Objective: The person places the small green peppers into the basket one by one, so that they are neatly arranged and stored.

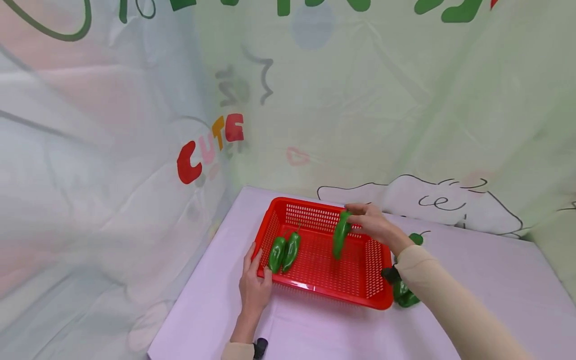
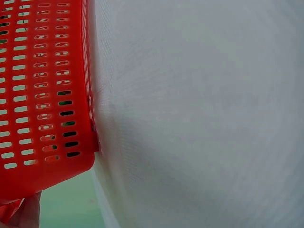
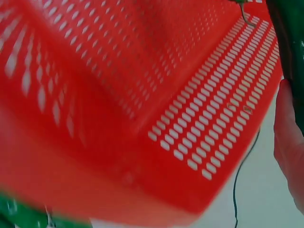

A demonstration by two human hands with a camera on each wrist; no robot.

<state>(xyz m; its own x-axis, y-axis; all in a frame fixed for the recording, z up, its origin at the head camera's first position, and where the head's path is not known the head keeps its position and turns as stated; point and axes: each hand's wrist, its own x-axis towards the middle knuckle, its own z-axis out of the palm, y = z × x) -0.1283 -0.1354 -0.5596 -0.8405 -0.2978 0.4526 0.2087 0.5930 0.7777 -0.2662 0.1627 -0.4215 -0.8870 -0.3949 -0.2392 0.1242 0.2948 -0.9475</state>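
Observation:
My right hand point(image 1: 371, 223) pinches a long green pepper point(image 1: 341, 234) above the right half of a red perforated basket point(image 1: 324, 298). The held pepper point(image 3: 292, 52) shows dark along the right edge of the right wrist view, with part of my hand beside it. At the basket's left front corner, my left hand point(image 1: 255, 285) grips the rim, fingers along the outer left side and thumb at the front. Two green peppers point(image 1: 291, 251) lie side by side on the basket floor near its left end. The left wrist view shows mostly the basket's wall point(image 2: 42, 95).
More green peppers point(image 1: 405, 295) lie on the table just right of the basket, partly hidden by my right forearm. A pale cloth covers the table point(image 1: 486, 280). Printed curtains point(image 1: 360, 100) stand behind and to the left.

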